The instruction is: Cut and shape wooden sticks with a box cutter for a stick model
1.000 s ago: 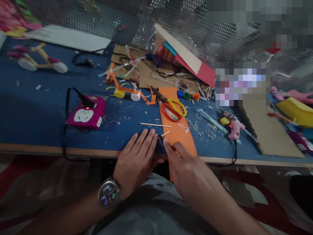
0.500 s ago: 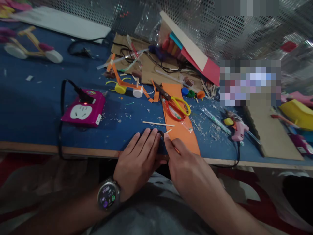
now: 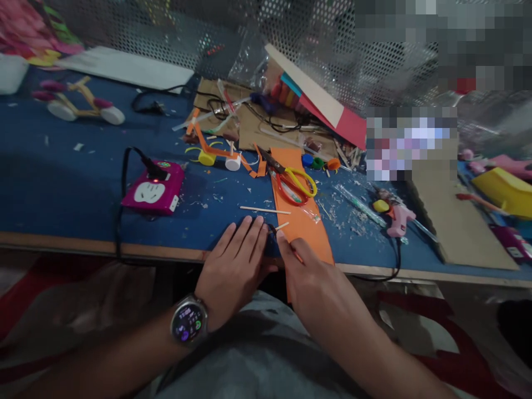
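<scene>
Blue-topped table (image 3: 62, 183), perforated metal screen (image 3: 166, 33), dim light

Between my left hand (image 3: 235, 266) and right hand (image 3: 310, 277) sits a small dark thing, too tiny and dim to tell what it is; the fingers cover most of it. Near end of the orange paper strip (image 3: 301, 221) runs under my right hand and off the table edge (image 3: 83, 244), hidden there. Can't tell whether my right fingertips pinch anything. Two patches at upper right are blurred out. Yellow item (image 3: 505, 191) at far right is cut by the frame edge.
</scene>
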The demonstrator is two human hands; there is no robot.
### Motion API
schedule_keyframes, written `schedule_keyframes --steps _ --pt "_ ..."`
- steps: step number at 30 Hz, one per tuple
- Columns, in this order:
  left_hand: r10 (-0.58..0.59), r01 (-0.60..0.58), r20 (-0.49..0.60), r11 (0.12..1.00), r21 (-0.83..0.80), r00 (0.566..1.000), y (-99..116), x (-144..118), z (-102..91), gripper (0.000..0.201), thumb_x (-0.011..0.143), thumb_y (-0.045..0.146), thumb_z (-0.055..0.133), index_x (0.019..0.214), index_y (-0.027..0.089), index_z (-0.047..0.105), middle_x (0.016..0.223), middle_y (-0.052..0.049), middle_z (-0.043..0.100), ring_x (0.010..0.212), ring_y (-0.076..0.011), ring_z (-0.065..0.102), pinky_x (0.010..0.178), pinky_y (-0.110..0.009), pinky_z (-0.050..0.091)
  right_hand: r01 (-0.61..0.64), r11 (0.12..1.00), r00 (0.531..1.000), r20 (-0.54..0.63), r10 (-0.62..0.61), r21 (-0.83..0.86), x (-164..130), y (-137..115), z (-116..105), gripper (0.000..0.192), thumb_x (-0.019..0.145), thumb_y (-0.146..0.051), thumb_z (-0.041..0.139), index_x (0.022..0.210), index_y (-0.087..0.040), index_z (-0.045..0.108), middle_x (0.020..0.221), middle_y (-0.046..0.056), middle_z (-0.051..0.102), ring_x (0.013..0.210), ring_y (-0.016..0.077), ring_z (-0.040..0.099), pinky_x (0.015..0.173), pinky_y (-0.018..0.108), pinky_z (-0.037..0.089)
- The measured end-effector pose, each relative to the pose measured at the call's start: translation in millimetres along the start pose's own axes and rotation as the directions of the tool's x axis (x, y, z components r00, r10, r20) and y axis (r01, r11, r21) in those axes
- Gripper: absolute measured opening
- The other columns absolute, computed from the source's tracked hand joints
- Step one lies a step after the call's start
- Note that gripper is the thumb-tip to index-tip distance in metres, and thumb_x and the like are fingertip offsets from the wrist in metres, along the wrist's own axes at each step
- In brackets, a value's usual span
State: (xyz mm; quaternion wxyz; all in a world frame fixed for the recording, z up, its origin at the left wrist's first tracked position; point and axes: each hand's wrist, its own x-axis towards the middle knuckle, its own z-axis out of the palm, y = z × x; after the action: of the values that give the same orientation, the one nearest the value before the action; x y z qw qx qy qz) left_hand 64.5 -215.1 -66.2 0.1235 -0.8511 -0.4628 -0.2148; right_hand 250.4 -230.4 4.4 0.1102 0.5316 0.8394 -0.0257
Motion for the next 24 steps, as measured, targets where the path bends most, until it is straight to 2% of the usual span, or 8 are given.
schedule_keyframes --steps 9,15,19,24 --pt "-0.007 0.007 -0.007 1.000 -0.001 1.000 -1 0 0.6 0.063 0.113 0.047 0.048 0.154 0.001 0.061 0.163 -0.018 0.059 0.147 -0.0373 0.062 0.123 -0.052 0.044 0.006 0.998 0.999 -0.043 -0.009 -0.061 -15 -2 4 0.079 0.090 -0.004 0.052 0.169 -0.010 0.043 0.129 0.016 0.071 0.063 0.0178 0.068 0.055 0.036 0.066" --pt "-0.018 0.017 -0.026 0.999 -0.036 1.000 -2 0 0.9 0.059 0.112 0.045 0.050 0.152 0.004 0.063 0.162 -0.015 0.060 0.146 -0.0355 0.063 0.124 -0.049 0.043 0.002 0.996 1.000 0.003 -0.001 -0.091 -2 -4 -4 0.072 0.099 -0.011 0.051 0.170 -0.011 0.041 0.135 0.018 0.069 0.064 0.0148 0.070 0.056 0.029 0.063" --pt "-0.027 0.026 -0.016 0.998 -0.056 1.000 -2 0 1.3 0.059 0.112 0.045 0.053 0.153 0.004 0.063 0.162 -0.016 0.060 0.146 -0.0350 0.063 0.126 -0.048 0.041 -0.012 0.994 0.999 0.037 0.016 -0.107 3 -5 -9 0.070 0.101 -0.012 0.050 0.170 -0.013 0.041 0.138 0.018 0.068 0.065 0.0152 0.070 0.058 0.031 0.065" --pt "-0.040 0.038 -0.025 0.996 -0.077 0.999 -2 -1 1.6 0.061 0.112 0.046 0.051 0.155 0.003 0.060 0.163 -0.016 0.060 0.147 -0.0347 0.062 0.128 -0.047 0.039 -0.010 0.996 0.995 0.096 0.019 -0.092 11 -8 -15 0.072 0.101 -0.011 0.047 0.172 -0.010 0.036 0.140 0.020 0.067 0.067 0.0168 0.070 0.060 0.034 0.066"
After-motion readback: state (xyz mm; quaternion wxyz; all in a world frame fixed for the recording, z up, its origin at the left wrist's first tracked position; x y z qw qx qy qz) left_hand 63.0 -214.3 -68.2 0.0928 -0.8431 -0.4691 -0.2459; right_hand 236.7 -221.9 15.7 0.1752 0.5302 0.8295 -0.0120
